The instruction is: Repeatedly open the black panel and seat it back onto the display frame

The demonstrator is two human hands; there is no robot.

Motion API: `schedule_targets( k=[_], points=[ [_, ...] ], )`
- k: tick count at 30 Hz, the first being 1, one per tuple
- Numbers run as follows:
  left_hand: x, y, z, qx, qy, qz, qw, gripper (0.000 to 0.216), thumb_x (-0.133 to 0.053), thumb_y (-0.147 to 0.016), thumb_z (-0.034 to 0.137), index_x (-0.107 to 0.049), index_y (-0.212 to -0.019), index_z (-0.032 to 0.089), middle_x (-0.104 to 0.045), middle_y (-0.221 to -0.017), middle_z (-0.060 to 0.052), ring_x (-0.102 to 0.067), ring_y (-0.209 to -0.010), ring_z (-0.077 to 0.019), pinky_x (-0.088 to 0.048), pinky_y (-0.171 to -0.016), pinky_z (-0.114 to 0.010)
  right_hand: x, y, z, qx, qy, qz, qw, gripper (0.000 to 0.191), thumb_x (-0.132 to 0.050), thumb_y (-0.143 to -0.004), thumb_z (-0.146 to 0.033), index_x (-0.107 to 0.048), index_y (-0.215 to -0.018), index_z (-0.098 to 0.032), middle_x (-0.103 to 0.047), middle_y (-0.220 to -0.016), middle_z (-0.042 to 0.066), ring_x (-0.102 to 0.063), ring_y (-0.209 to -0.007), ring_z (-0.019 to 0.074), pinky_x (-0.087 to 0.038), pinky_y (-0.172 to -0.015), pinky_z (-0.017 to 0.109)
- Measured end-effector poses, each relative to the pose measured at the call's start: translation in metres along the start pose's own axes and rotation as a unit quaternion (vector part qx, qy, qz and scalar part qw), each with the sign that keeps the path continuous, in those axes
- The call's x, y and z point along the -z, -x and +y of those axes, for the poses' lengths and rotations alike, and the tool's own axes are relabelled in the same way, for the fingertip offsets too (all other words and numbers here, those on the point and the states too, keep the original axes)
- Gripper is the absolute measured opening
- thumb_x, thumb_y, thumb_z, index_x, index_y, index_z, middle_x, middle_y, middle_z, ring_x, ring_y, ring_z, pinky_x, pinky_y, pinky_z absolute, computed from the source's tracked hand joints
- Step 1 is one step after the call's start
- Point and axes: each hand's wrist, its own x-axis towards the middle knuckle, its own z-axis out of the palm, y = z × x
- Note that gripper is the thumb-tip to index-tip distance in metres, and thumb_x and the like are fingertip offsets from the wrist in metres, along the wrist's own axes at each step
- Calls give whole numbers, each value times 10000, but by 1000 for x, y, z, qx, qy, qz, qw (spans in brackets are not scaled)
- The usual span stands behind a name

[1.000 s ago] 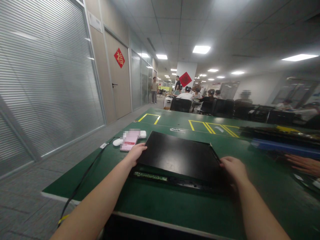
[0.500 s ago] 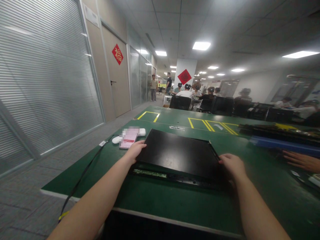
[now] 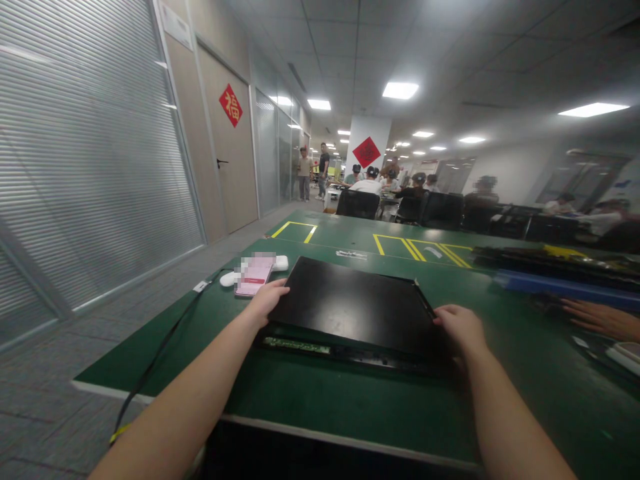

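A flat black display panel (image 3: 350, 303) lies tilted over the green table, its near edge facing me. My left hand (image 3: 267, 300) grips its left edge, thumb on top. At the right edge my right hand (image 3: 463, 327) pinches the panel's rim between thumb and fingers. Along the near side, a dark strip (image 3: 380, 359) carries a narrow green circuit board (image 3: 297, 345). Whether this strip is joined to the panel, I cannot tell. The undersides of both hands' grips are hidden.
A phone (image 3: 255, 277) and a white rounded device (image 3: 280, 263) lie left of the panel. A black cable (image 3: 165, 340) crosses the table's left edge. A co-worker's hand (image 3: 600, 317) is at right, near a blue tray (image 3: 545, 283) and stacked dark parts (image 3: 525, 260). Yellow tape (image 3: 400, 239) marks the far side.
My view has shifted slightly, moving the scene a little left. Both hands keep hold of the panel, which has hardly moved. In the background, a standing person has moved left.
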Motion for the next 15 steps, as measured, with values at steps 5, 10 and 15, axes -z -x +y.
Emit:
schedule_targets(
  k=[5,10,15],
  points=[
    [1,0,0,4,15,-9,1000,460,-619,-789,81,-675,-1234,184,-770,-803,-72,-698,-562,-197,-544,-541,-278,-1,-2,3,3,-5,-4,1000,306,-549,-743,-388,-748,-897,-214,-756,-822,55,-668,-772,226,-430,-597,294],
    [0,0,-1,1,24,-5,1000,464,-643,-807,108,-650,-1266,179,-772,-831,-78,-709,-597,-202,-557,-561,-286,-2,-3,5,15,-2,-2,1000,290,-556,-753,-382,-751,-888,-216,-758,-814,53,-676,-801,231,-433,-609,288],
    [-1,2,0,-3,17,-18,1000,436,-584,-832,80,-658,-1250,179,-774,-817,-70,-718,-631,-200,-555,-576,-273,-1,-2,4,20,-3,2,1000,300,-555,-755,-382,-752,-899,-208,-757,-808,56,-677,-802,235,-431,-607,289]
  ],
)
